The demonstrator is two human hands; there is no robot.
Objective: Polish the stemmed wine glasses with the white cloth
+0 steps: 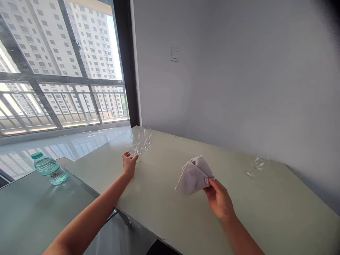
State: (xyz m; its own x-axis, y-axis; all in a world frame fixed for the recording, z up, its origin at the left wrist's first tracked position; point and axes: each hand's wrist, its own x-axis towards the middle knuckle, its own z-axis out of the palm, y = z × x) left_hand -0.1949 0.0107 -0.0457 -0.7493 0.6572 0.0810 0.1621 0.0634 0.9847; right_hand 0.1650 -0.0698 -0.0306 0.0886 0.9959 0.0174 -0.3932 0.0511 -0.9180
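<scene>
Right hand point(220, 201) up and closed in a firm pinch on a grey cloth point(194, 176) - folded corner gripped between thumb and fingers, the cloth held just above the worktop point(247, 216). Left hand point(129, 164) half open, fingertips right at the nearest of a tight cluster of clear stemmed glasses point(139, 141) - no telling yet whether it has hold. Light touch, low on the stem: the right call for thin glass! One more stemmed glass point(257, 166) out beyond the right hand, by the wall. Water bottle point(49, 168) well left of the left hand.
</scene>
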